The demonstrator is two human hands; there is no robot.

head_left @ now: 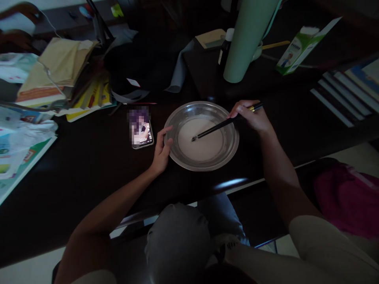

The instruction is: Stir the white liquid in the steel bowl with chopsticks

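hands (161, 153) astride bowl (230, 140) — right (253, 115) round slanted chopsticks (216, 127), apparently

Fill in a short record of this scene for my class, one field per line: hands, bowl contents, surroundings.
Left hand: on the left rim of the metal bowl
Right hand: holding black chopsticks
Bowl contents: pale liquid, chopstick tips in or just above it
Left of bowl: phone, screen lit
Beyond bowl: green flask, white-capped dark bottle

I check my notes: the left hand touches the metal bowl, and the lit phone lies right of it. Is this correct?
No: the head view shows the lit phone left of the metal bowl; the left hand touches the bowl.
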